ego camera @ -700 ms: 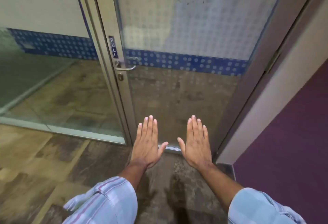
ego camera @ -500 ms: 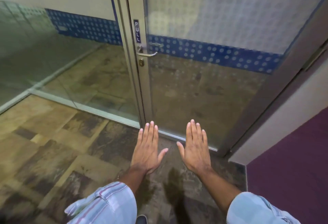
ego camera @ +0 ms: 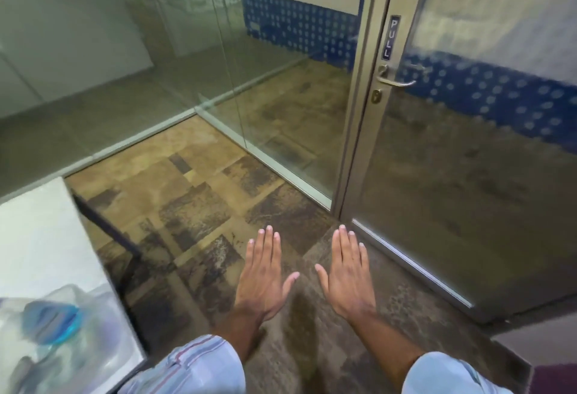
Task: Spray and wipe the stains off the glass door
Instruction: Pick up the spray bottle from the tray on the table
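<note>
The glass door (ego camera: 468, 150) fills the right side, with a metal frame, a PULL label (ego camera: 388, 38) and a lever handle (ego camera: 396, 80). A blue dotted band crosses its glass; its upper part is frosted. My left hand (ego camera: 263, 275) and my right hand (ego camera: 348, 272) are stretched out flat, palms down, fingers apart, over the carpet in front of the door. Neither hand holds or touches anything. At the lower left, a blurred clear bottle with a blue part (ego camera: 53, 322) lies on a white table (ego camera: 37, 237).
Fixed glass panels (ego camera: 156, 65) run along the left and back, meeting at a corner. The floor (ego camera: 193, 193) is patchy brown carpet. The white table's dark leg (ego camera: 109, 228) stands at the left. A purple surface (ego camera: 559, 378) shows at the bottom right corner.
My view has swung to the left, so the door slid to the right of the frame and the white table with the bottle came into sight. Both hands stay flat and empty.
</note>
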Available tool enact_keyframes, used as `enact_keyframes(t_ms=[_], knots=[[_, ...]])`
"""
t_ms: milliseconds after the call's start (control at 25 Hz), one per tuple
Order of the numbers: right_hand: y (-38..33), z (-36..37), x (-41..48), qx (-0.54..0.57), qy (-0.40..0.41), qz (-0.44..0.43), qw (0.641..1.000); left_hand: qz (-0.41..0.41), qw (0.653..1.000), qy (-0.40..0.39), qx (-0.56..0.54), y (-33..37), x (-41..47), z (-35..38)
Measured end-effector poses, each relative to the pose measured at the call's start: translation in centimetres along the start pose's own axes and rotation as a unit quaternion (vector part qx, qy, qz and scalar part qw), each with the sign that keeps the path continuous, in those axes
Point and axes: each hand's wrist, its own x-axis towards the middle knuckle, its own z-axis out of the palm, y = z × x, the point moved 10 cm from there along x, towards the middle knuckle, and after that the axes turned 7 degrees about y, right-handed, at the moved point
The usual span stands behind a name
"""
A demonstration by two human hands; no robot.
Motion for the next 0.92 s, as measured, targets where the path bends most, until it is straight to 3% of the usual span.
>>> enact_keyframes(t_ms=[600,920], knots=[[-35.7,8.3,-8.3,0.029,-0.068,-0.218,0.973,-0.217,0.976,0.017,-0.023,-29.5,-25.4,-0.7],[-51.0,11.5,-13.4,0.067,-0.106,-0.316,0.941,-0.322,0.945,0.032,-0.054,-39.9,-36.9,0.9]])
